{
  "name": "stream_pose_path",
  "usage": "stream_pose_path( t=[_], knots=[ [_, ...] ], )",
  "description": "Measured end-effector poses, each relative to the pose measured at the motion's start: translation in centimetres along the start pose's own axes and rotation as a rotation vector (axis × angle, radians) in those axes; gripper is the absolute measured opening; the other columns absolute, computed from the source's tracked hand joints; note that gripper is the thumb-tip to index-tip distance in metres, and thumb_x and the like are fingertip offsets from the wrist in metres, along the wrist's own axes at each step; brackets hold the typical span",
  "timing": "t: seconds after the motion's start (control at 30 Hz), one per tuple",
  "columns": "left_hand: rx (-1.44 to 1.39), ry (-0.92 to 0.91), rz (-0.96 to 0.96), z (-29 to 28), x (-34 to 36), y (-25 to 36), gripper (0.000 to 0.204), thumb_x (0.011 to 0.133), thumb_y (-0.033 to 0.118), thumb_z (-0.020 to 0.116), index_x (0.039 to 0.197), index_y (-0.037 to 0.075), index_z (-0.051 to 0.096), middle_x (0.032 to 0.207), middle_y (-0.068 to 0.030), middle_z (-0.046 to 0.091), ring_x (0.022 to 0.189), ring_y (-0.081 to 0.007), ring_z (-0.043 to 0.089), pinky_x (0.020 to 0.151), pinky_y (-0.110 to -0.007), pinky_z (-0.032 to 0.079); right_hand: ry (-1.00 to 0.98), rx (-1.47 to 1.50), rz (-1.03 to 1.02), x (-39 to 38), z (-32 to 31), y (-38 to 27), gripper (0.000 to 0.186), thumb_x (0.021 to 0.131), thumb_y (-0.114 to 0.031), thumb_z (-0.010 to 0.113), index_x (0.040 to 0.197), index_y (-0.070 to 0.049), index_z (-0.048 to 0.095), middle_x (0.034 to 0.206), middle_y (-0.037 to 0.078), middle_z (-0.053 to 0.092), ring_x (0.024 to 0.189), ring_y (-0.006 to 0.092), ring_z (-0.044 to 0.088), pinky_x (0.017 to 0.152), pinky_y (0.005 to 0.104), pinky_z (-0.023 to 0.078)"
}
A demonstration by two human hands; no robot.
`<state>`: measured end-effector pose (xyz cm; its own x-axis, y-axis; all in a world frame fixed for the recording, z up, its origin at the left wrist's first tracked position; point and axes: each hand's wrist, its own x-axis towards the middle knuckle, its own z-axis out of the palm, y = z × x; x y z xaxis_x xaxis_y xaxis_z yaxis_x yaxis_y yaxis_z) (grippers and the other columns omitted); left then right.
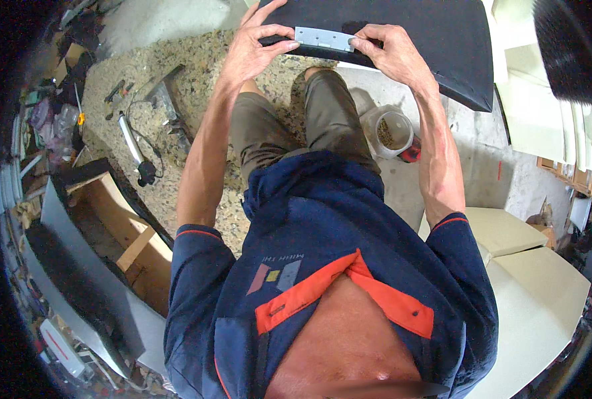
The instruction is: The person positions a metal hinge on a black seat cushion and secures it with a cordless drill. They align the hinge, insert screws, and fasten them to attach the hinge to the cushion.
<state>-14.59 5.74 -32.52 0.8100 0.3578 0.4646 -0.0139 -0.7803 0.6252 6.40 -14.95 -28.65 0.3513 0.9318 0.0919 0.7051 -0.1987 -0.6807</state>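
A grey metal hinge (324, 38) with small holes lies along the near edge of a black covered panel (402, 30). My left hand (259, 43) pinches the hinge's left end between thumb and forefinger, its other fingers spread over the panel's corner. At the opposite end, the thumb and forefinger of my right hand (392, 53) grip the hinge. Both arms reach forward, and the panel stands just beyond my knees.
A clear plastic tub (389, 132) with small pieces inside stands right of my knees. On the speckled floor at left lie a corded tool (133, 146) and a metal tool (169, 106). An open wooden frame (119, 233) sits lower left; cream padded panels (535, 292) are lower right.
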Motion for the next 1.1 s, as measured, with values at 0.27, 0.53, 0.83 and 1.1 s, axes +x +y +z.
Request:
stream_pose_path(
  t=[0.27, 0.53, 0.83, 1.1],
  knots=[
    [-0.146, -0.06, -0.166, -0.9, 0.0, 1.4, 0.025, 0.068, 0.007, 0.087, 0.092, 0.005, 0.079, 0.153, -0.0106, 0.05, 0.144, -0.0336, 0.04, 0.114, -0.044, 0.039, -0.014, -0.026, -0.079, 0.1, 0.2, 0.5, 0.021, 0.089, -0.02, 0.074, 0.097, -0.001, 0.075, 0.073, 0.011, 0.066, 0.064, 0.0159, 0.057, 0.062, 0.0346, 0.048],
    [-0.015, 0.098, 0.024, 0.7, -0.7, -0.5, 0.027, 0.07, 0.021, 0.09, 0.094, 0.014, 0.081, 0.141, -0.0052, 0.06, 0.131, -0.0282, 0.05, 0.105, -0.039, 0.045, -0.009, -0.032, -0.141, -0.1, 0.0, 0.1, 0.018, 0.081, -0.016, 0.079, 0.09, -0.002, 0.074, 0.067, 0.006, 0.061, 0.06, 0.0143, 0.051, 0.057, 0.0333, 0.044],
    [-0.051, -0.052, -0.086, -1.2, 0.2, 1.9, 0.027, 0.068, 0.009, 0.087, 0.093, 0.006, 0.078, 0.152, -0.0105, 0.05, 0.145, -0.0344, 0.038, 0.117, -0.045, 0.034, 0.118, -0.145, -0.252, -0.5, 1.0, 0.0, 0.023, 0.071, -0.012, 0.086, 0.08, -0.004, 0.067, 0.064, -0.002, 0.045, 0.064, 0.0146, 0.042, 0.072, 0.034, 0.04],
    [-0.033, -0.051, -0.074, -1.3, 0.3, 1.7, 0.027, 0.068, 0.014, 0.088, 0.092, 0.01, 0.079, 0.152, -0.0089, 0.05, 0.145, -0.0387, 0.035, 0.119, -0.05, 0.031, 0.161, -0.11, -0.294, -0.4, 1.3, 0.1, 0.028, 0.068, -0.011, 0.088, 0.071, -0.003, 0.061, 0.06, -0.001, 0.043, 0.06, 0.0152, 0.043, 0.078, 0.0351, 0.042]
  ],
)
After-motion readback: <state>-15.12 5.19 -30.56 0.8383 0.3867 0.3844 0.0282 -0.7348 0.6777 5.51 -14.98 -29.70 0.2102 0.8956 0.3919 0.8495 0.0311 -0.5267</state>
